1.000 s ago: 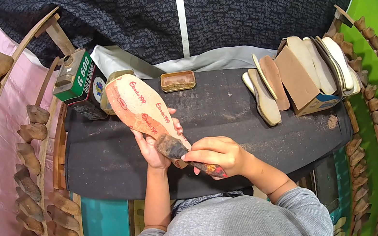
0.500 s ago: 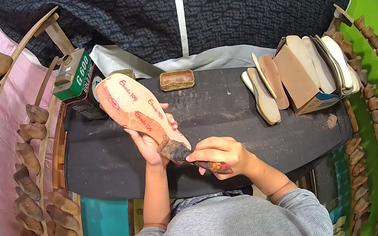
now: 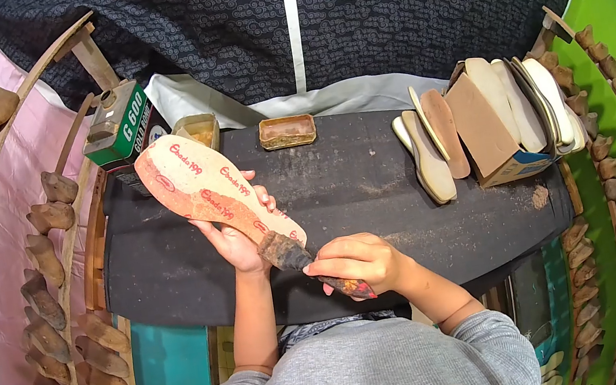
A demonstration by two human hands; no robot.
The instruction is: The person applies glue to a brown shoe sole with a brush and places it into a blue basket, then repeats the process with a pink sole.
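My left hand (image 3: 235, 245) grips a shoe insole (image 3: 190, 174) by its narrow middle, thumb on one edge and fingers showing at the other. The insole is pale with red printed lettering, and a darker, wet-looking patch covers part of it. Closed round the handle of a dark, crusted brush (image 3: 285, 250) is my right hand (image 3: 362, 264). The brush head lies against the insole near its heel end; red and yellow marks show on the handle's tip.
A green G 600 can (image 3: 115, 129) and a tub (image 3: 197, 129) stand at the back left of the dark table. A shallow tin (image 3: 288, 132) sits at the back middle. Loose soles (image 3: 428, 158) and a cardboard box (image 3: 485, 126) of soles are right. Racks of shoe lasts (image 3: 49, 215) flank both sides.
The insole has swung down and left, uncovering the tub behind it. The brush still touches it near the heel end, and my right hand has shifted slightly.
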